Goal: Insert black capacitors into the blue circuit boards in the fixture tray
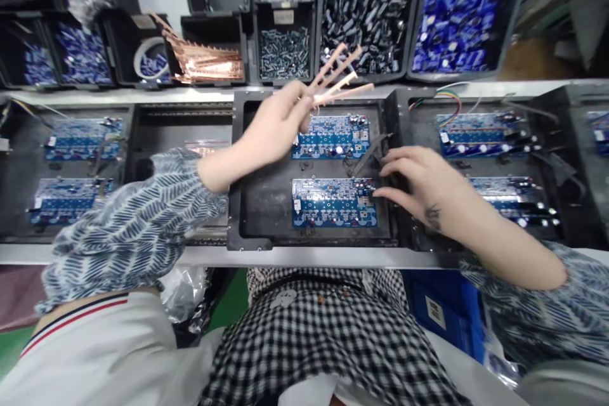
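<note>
My left hand (276, 124) is raised over the black tray (259, 216) and grips a fanned bunch of thin copper strips (340, 79) that point up and right. Two blue circuit boards lie in that tray, an upper board (330, 136) and a lower board (333, 203). My right hand (423, 187) rests palm down at the tray's right edge. Its fingertips touch the right end of the lower board. Whether it holds anything small, I cannot tell.
More trays with blue boards sit to the left (76, 165) and right (490, 139) on the line. Behind stand black bins: a pile of copper strips (204, 63), screws (285, 54), dark capacitors (364, 9), blue parts (454, 19).
</note>
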Available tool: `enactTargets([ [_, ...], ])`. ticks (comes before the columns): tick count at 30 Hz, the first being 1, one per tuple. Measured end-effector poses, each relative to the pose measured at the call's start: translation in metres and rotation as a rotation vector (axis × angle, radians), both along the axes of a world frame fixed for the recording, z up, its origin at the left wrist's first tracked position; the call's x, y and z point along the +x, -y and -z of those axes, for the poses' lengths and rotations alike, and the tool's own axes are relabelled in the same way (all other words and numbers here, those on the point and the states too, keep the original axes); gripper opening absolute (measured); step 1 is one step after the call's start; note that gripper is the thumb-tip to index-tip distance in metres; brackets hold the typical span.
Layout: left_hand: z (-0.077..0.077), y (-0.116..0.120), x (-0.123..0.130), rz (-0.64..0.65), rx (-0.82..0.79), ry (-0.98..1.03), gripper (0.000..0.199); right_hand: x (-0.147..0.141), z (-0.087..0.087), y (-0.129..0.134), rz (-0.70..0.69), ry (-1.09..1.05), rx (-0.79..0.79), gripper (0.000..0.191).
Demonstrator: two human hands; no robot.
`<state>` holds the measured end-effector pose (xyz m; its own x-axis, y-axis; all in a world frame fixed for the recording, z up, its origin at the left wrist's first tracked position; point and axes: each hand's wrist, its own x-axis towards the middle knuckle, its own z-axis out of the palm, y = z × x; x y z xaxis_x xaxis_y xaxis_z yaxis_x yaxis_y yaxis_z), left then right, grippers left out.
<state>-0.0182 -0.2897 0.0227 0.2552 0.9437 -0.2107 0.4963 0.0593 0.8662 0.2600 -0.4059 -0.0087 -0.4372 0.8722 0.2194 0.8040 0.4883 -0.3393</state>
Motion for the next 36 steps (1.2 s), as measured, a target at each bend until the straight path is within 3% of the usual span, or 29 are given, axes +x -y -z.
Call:
enactTargets([
  [3, 0.000, 0.016, 0.015, 0.076, 0.072, -0.006, 0.024, -0.016, -0.028, -0.005, 0.123, -0.121, 0.125, 0.014],
  [6, 0.000, 0.021, 0.023, 0.062, 0.058, -0.008, 0.023, -0.034, -0.040, -0.020, 0.241, -0.309, 0.167, 0.015],
  [8, 0.001, 0.021, 0.026, 0.046, 0.033, 0.011, 0.023, -0.043, -0.035, -0.034, 0.300, -0.533, 0.086, 0.018],
  [10, 0.004, 0.021, 0.028, 0.043, 0.022, 0.041, 0.023, -0.052, -0.022, -0.050, 0.305, -0.752, -0.097, 0.020],
  [14, 0.014, 0.024, 0.031, 0.081, 0.013, 0.093, 0.021, -0.070, 0.010, -0.076, 0.165, -0.882, -0.413, 0.026],
  [16, 0.016, 0.025, 0.031, 0.106, -0.004, 0.130, 0.022, -0.077, 0.018, -0.083, 0.135, -0.919, -0.423, 0.026],
  [19, 0.011, 0.017, 0.025, 0.083, -0.020, 0.178, 0.024, -0.079, 0.014, -0.092, 0.199, -1.005, -0.332, 0.024],
  [22, 0.000, -0.002, 0.011, -0.002, 0.023, 0.217, 0.022, -0.070, 0.000, -0.104, 0.286, -0.847, -0.089, 0.022],
  [24, -0.004, -0.016, 0.002, -0.037, 0.046, 0.248, 0.020, -0.064, -0.005, -0.114, 0.169, -0.507, -0.027, 0.019],
  [27, -0.001, -0.028, -0.006, -0.055, 0.002, 0.250, 0.021, -0.061, 0.005, -0.125, -0.092, -0.121, -0.101, 0.025],
  [32, 0.010, -0.025, -0.006, -0.094, -0.098, 0.229, 0.025, -0.064, 0.033, -0.132, -0.164, 0.043, -0.086, 0.015],
  [36, 0.012, -0.021, -0.007, -0.133, -0.133, 0.219, 0.023, -0.063, 0.035, -0.131, -0.179, 0.074, -0.133, 0.018],
])
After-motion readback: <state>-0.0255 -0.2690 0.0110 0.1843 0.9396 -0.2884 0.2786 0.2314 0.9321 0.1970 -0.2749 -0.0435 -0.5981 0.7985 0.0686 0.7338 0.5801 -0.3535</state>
